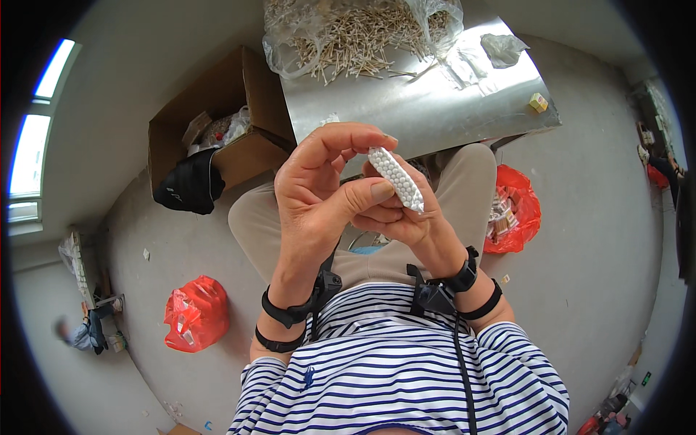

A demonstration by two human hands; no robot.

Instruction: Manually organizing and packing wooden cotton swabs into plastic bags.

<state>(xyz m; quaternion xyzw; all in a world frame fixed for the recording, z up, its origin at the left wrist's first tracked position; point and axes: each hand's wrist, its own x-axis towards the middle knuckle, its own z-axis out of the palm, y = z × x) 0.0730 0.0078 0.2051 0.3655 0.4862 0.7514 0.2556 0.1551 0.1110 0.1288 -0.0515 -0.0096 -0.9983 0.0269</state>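
Observation:
Above my lap I hold a small clear pack of cotton swabs (396, 179), its rows of round white tips facing up. The thumb of my left hand (308, 185) presses the pack's near side, while its index finger curls over the far end. My right hand (415, 217) lies behind and beneath the pack, its fingers bent around it and partly hidden by the left thumb. On the metal table (348, 116) ahead spreads a heap of loose wooden-stick cotton swabs (370, 32), partly inside a clear plastic bag (286, 51).
A cardboard box (250, 148) with bags inside and a black cloth (190, 181) over its edge stands left of the table. Red bags lie on the floor at left (196, 313) and right (523, 210). A small yellow box (538, 102) sits at the table's right corner.

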